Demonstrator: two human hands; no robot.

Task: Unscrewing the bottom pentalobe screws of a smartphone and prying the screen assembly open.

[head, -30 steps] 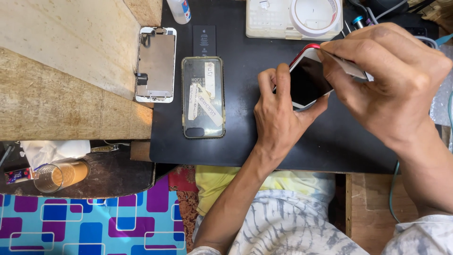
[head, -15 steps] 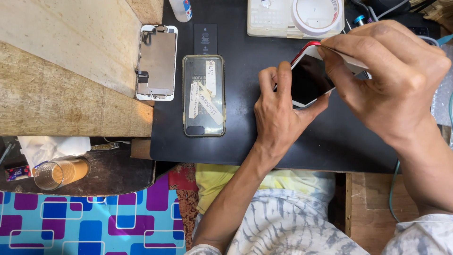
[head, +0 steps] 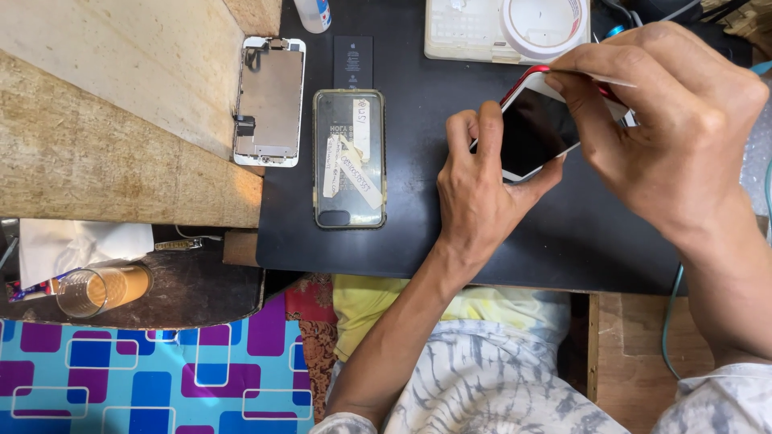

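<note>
My left hand (head: 482, 201) clamps the red phone (head: 537, 128) tilted on the black counter (head: 418, 241) to steady it, while my right hand (head: 667, 120) pinches a thin pick (head: 595, 78) at its top edge, with a cased phone (head: 349, 158) lying nearby.

Red-edged phone (head: 535, 128) partly covered at 3 o'clock by right hand (head: 667, 128); thin pick pinched there mostly concealed, tip contact at the red edge not resolvable. White box (head: 482, 32) and bottle (head: 312, 12) at 12 o'clock cropped by the top edge. Handwriting on taped labels of cased phone (head: 349, 158) too small to read.
</note>
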